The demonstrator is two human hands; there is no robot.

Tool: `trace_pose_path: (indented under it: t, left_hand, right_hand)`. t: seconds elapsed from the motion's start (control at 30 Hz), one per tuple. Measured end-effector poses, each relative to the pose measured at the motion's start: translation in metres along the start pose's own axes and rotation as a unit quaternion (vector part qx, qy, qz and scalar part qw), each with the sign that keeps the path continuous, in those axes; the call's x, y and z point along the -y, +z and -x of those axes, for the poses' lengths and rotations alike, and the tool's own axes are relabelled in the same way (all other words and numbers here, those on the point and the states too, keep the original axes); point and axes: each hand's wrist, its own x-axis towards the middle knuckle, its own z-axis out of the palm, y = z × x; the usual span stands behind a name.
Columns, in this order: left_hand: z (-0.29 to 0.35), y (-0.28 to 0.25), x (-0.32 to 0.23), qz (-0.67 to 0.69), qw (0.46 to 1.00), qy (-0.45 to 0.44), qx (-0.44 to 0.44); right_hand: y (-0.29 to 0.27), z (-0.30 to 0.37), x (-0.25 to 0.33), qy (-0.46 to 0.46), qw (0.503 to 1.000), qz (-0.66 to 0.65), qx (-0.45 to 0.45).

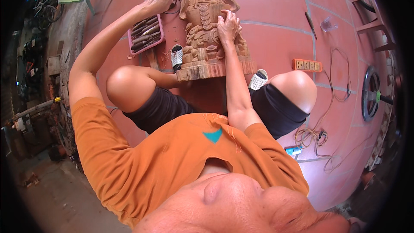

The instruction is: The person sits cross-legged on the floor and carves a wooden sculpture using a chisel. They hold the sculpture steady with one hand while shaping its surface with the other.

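Left hand beside a wooden statue, elbow bent outward, grip unclear. Right hand rests on the statue, arm extended, fingers loosely spread.

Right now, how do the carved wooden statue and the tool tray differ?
The carved wooden statue is brown; the tool tray is pink. The statue is large and cut in relief; the tray is smaller and holds handled tools. The tray lies left of the statue.

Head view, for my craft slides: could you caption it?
Right hand on a carved wooden statue, left hand beside it, pink tool tray nearby.
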Motion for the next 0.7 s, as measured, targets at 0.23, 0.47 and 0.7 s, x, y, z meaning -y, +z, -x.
trace_pose_path:
  t: [0.23, 0.47, 0.7]
  left_hand:
    - [-0.065, 0.029, 0.039, 0.033, 0.998, -0.036, 0.044]
    - [-0.144, 0.077, 0.055, 0.048, 0.997, -0.025, -0.05]
    - [-0.179, 0.097, 0.047, -0.042, 0.996, 0.004, -0.081]
  right_hand:
    - [0.007, -0.009, 0.002, -0.024, 0.999, 0.029, -0.012]
    - [0.001, -0.011, 0.016, -0.001, 0.996, 0.085, 0.029]
    - [0.003, -0.017, 0.016, 0.015, 0.998, 0.055, 0.036]
